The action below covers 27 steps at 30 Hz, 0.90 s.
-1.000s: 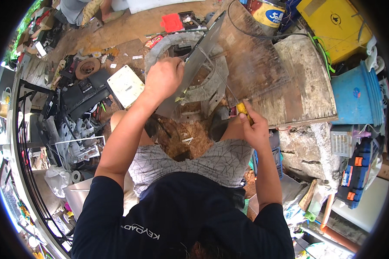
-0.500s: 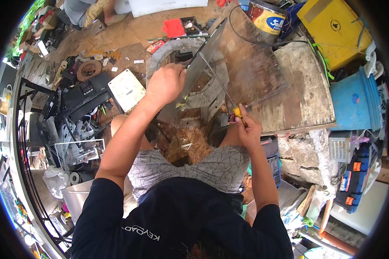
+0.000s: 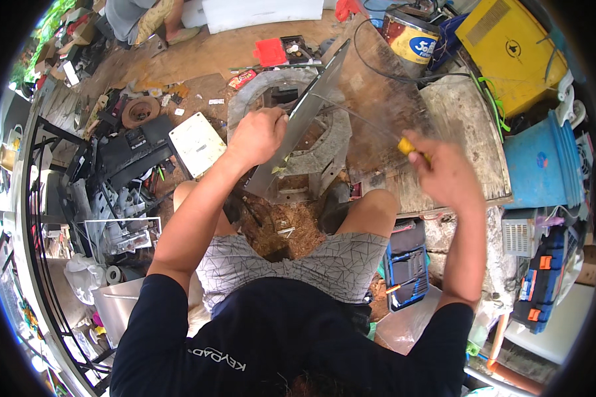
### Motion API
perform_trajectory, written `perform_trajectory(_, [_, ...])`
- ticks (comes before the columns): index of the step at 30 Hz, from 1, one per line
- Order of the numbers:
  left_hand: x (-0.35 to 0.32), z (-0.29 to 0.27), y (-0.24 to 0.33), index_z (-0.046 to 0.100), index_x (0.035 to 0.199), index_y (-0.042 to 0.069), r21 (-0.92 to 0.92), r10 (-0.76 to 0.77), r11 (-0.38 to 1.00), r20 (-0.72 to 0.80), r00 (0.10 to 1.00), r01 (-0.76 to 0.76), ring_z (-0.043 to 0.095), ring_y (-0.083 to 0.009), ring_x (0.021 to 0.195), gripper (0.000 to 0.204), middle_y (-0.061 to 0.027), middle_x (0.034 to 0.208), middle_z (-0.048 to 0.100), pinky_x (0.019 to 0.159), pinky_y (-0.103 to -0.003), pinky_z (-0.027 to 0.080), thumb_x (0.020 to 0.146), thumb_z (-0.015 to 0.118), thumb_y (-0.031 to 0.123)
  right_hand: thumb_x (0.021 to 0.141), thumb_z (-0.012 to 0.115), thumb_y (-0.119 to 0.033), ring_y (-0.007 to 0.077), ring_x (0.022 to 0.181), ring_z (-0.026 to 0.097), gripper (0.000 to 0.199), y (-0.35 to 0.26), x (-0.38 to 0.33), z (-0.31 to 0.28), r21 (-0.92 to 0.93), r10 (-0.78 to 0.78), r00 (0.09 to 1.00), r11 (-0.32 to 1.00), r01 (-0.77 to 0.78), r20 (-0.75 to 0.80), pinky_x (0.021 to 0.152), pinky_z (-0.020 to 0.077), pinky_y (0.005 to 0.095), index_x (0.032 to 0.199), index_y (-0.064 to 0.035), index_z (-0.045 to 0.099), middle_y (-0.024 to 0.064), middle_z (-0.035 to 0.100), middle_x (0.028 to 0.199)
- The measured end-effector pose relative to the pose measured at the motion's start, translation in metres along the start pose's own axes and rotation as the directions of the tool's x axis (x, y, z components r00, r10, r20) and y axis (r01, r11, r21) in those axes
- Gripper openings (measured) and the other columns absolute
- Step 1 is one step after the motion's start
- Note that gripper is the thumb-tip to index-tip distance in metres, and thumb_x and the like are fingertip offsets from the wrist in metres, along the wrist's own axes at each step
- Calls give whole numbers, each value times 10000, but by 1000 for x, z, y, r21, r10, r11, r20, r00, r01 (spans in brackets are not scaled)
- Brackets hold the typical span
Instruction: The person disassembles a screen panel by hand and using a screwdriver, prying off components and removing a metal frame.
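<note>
Above a grey frame (image 3: 248,94), the left hand (image 3: 257,137) grips a panel (image 3: 300,124), long axis running near-left to far-right; the right hand (image 3: 447,173) clasps a screwdriver (image 3: 405,145), shaft pointing far-left toward the panel.

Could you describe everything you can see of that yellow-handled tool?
The yellow-handled tool looks like a long screwdriver: a short, bright yellow handle, plastic by its look, and a thin, straight grey shaft that looks like metal. The right hand grips the handle and covers part of it. The shaft slants up and left in the picture, in front of the brown wooden board, toward the thin grey panel. Its tip is too blurred to tell its shape or whether it touches the panel.
</note>
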<state>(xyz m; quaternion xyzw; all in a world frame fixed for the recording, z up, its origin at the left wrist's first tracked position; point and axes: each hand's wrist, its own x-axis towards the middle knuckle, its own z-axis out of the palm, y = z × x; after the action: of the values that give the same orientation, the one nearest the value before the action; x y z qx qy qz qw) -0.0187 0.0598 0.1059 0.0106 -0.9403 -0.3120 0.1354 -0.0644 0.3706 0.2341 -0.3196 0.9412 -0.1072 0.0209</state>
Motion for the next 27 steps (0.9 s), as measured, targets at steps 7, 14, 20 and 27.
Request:
perform_trajectory(7, [11,-4,-3,648,983,-1,-30,-94,995,76,993,97,630,-435,910,293,-267,933,654,820,-470,485,939,530,263,861,561,-144,396,845,651,227,-25,20,-36,-186,-62,996,980,74,71,747,508,498,1039,-72,681,194,681,855])
perform_trajectory(14, [67,15,-6,624,1100,2,-1,-93,996,-6,996,93,631,-429,958,370,-272,982,662,868,-479,480,972,490,323,857,598,-124,425,854,614,315,-27,23,-30,-93,-63,992,993,74,112,754,483,485,1155,-40,658,254,646,885])
perform_trajectory(20, [70,31,-5,612,1079,-6,74,-127,989,-34,991,129,615,-470,951,328,-311,957,646,879,-540,457,975,454,262,909,615,-150,335,998,666,359,26,6,5,240,48,993,968,-73,111,838,504,365,1258,-65,619,225,667,1100])
perform_trajectory(27, [69,26,-3,606,1130,-8,17,-125,992,-4,992,125,609,-455,992,346,-295,1002,642,875,-487,472,990,454,269,907,636,-181,345,1042,652,386,56,-16,133,526,229,933,849,-51,-279,876,513,352,1282,-95,612,194,667,1134])
